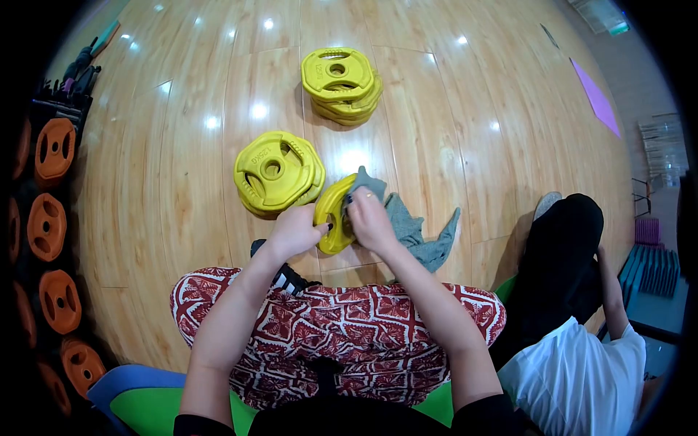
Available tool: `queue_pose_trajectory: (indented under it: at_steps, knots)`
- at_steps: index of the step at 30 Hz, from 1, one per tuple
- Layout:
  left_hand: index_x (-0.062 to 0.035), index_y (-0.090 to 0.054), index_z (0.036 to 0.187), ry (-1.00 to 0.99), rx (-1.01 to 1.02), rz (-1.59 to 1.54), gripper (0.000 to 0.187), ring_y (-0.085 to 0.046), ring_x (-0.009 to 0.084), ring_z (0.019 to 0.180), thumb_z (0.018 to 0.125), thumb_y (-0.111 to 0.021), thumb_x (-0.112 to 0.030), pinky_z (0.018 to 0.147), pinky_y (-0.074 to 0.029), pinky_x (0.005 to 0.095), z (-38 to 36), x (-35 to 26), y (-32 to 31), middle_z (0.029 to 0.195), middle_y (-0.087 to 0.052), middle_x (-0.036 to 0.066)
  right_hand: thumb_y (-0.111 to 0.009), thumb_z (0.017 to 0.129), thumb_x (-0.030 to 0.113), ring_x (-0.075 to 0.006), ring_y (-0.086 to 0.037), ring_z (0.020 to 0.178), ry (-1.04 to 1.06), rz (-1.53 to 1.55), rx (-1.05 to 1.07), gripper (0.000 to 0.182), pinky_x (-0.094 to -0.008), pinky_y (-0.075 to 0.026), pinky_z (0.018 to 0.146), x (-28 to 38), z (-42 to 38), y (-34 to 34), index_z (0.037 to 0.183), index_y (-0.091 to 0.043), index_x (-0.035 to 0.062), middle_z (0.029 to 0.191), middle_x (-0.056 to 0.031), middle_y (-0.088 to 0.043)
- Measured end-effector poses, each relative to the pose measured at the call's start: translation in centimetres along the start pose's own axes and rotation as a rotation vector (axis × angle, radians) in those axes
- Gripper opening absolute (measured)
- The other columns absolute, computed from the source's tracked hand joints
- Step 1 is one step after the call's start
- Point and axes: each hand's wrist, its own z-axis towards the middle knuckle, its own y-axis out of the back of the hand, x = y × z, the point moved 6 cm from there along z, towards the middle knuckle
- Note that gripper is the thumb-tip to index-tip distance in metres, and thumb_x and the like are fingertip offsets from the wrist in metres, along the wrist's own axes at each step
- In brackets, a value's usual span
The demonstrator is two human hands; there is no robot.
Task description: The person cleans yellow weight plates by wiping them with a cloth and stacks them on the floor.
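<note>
A yellow weight plate (329,211) is held up on edge in front of me, tilted, above the wooden floor. My left hand (297,231) grips its left side, with the thumb over the near face. Against its right side, my right hand (367,218) is closed on a grey-green cloth (407,224), which trails to the right onto the floor. Just left of the held plate lies a short stack of yellow weight plates (275,173), the top one marked 1.25KG. Farther off stands a second yellow stack (339,80).
Orange weight plates (54,149) line a rack on the left. A person in a white shirt (574,378) sits close on my right. A pink sheet (595,98) lies at the far right, near teal stacked items (651,270). Green mat (156,410) shows beneath me.
</note>
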Motion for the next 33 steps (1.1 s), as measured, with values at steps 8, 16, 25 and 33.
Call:
queue_pose_trajectory:
  at_steps: [8,16,25,33]
  knots:
    - [-0.0017,-0.058,0.092,0.047,0.02,-0.04,0.031,-0.056,0.0351,0.081,0.071,-0.059,-0.025,0.073,-0.044,0.0406,0.7,1.5,-0.6,0.085,-0.06,0.02,-0.041,0.084,0.011,-0.0391,-0.049,0.077,-0.174,-0.109,0.018,0.014,-0.0453,-0.038,0.069,-6.5,-0.8,-0.6,0.08,-0.044,-0.0024,0.078,-0.0225,-0.049]
    - [-0.0005,-0.059,0.091,0.079,0.03,-0.034,0.032,-0.057,0.0349,0.082,0.072,-0.059,-0.026,0.074,-0.044,0.0402,1.0,2.2,-0.7,0.086,-0.06,0.02,-0.044,0.081,0.012,-0.0351,-0.051,0.075,0.165,-0.057,0.042,0.013,-0.0429,-0.042,0.068,1.2,-0.2,-1.4,0.078,-0.047,-0.0004,0.076,-0.019,-0.051]
    - [-0.0017,-0.059,0.092,0.127,0.058,-0.038,0.029,-0.057,0.0339,0.081,0.072,-0.058,-0.024,0.073,-0.044,0.0396,0.4,1.3,0.0,0.084,-0.06,0.02,-0.041,0.084,0.015,-0.0362,-0.05,0.065,-0.427,0.201,-0.333,0.017,-0.0422,-0.04,0.059,-6.9,0.5,3.5,0.076,-0.045,0.0008,0.069,-0.0196,-0.05]
    - [-0.0029,-0.059,0.092,-0.032,0.049,-0.083,0.03,-0.058,0.0314,0.074,0.071,-0.06,-0.024,0.067,-0.045,0.0361,0.5,0.3,-0.8,0.079,-0.06,0.018,-0.041,0.085,0.013,-0.0384,-0.049,0.069,-0.165,-0.075,-0.176,0.016,-0.0438,-0.039,0.061,-4.9,0.4,1.7,0.078,-0.044,-0.0011,0.071,-0.0204,-0.049]
